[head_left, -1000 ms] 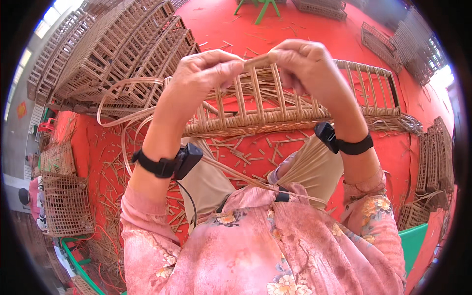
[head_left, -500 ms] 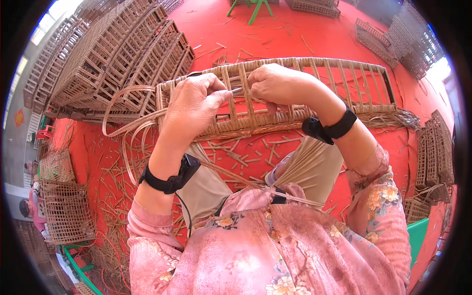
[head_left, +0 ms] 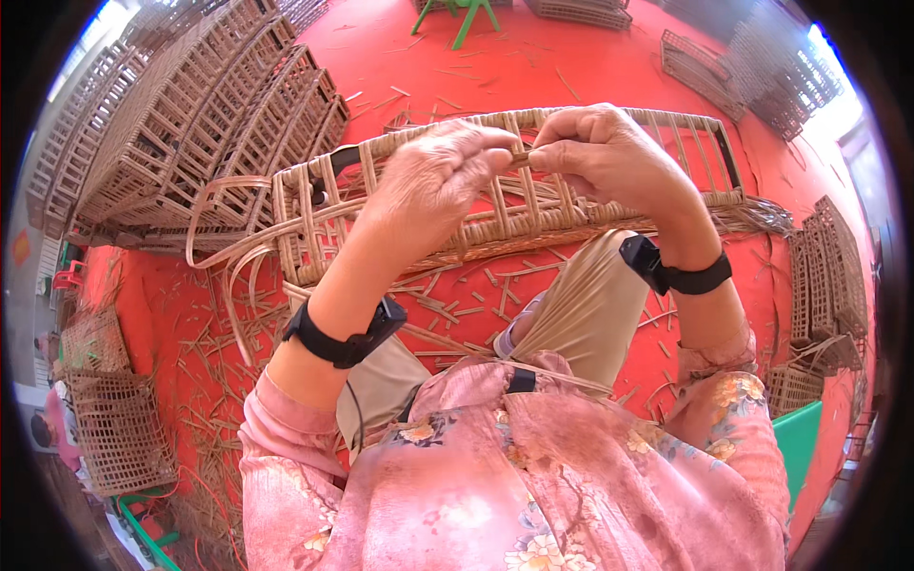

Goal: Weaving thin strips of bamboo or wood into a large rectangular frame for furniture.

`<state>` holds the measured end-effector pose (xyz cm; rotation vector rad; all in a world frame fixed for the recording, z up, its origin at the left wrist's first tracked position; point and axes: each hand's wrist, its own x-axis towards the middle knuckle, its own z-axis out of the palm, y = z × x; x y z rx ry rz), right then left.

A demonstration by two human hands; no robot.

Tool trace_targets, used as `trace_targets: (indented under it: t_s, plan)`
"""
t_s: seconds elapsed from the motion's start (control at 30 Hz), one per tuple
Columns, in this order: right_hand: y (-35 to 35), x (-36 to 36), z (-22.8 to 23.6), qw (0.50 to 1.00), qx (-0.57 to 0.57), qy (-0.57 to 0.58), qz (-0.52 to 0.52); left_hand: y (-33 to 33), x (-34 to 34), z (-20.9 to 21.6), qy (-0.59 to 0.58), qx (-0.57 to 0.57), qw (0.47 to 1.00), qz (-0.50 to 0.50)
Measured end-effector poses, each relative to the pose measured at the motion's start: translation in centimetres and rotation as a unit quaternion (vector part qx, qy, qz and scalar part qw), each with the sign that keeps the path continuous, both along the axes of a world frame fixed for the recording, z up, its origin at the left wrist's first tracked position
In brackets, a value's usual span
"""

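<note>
A long woven rattan frame [head_left: 495, 226], with bound edges and thin crossbars, lies across my lap. Above its middle, my right hand [head_left: 614, 157] pinches a short stretch of brown rattan strip [head_left: 521, 158] between thumb and forefinger. My left hand [head_left: 440, 181] hovers just left of it, fingers stretched toward the strip and slightly blurred; nothing shows clearly in its grasp. Loose pale strips [head_left: 224, 228] loop out past the frame's left end. A bundle of strip ends [head_left: 762, 217] trails along its right end. Both wrists wear black straps with small dark boxes.
Tall stacks of woven rattan crates [head_left: 181, 133] stand at the far left, more crates [head_left: 826, 276] at the right. Cut strip scraps [head_left: 457, 295] litter the red floor [head_left: 590, 81]. A green stool [head_left: 466, 19] stands far ahead; a green panel [head_left: 798, 447] is at lower right.
Both hands have shifted right along the frame. My left fingers have straightened out of their pinch. My right hand has turned, its thumb and fingertips now showing on the strip. The whole view has shifted slightly.
</note>
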<state>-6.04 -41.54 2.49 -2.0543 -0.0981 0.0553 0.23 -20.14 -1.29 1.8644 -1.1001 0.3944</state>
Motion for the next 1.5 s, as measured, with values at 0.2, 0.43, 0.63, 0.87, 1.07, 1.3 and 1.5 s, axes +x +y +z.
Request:
trace_targets:
  t_s: [0.2, 0.43, 0.63, 0.87, 1.07, 1.3, 1.5]
  plan:
    - [-0.9, 1.0, -1.5, 0.998, -0.063, 0.004, -0.031, -0.5, -0.5, 0.7, 0.291, 0.007, 0.956, 0.043]
    - [-0.3, 2.6, -1.1, 0.982, -0.154, 0.084, 0.067, -2.0, -0.4, 0.6, 0.17, 0.15, 0.972, 0.067]
    - [-1.2, 2.4, -1.2, 0.983, -0.119, 0.121, 0.071, -2.3, -0.6, 0.4, 0.22, 0.147, 0.963, 0.058]
    - [-5.0, -1.6, -0.5, 0.996, -0.064, -0.01, -0.058, -4.3, -0.8, 1.0, 0.068, 0.101, 0.991, 0.047]
    - [-7.3, -3.5, 1.7, 0.996, -0.02, -0.018, -0.09, -7.0, -0.5, 1.0, 0.331, 0.028, 0.931, -0.152]
    - [-7.4, -1.1, -2.5, 0.996, -0.046, 0.009, -0.074, -6.3, -1.1, 1.5, 0.241, 0.103, 0.965, 0.026]
    - [-6.9, 1.1, -1.3, 0.989, -0.099, 0.108, 0.011, -8.5, 0.2, 0.5, 0.144, 0.174, 0.974, 0.015]
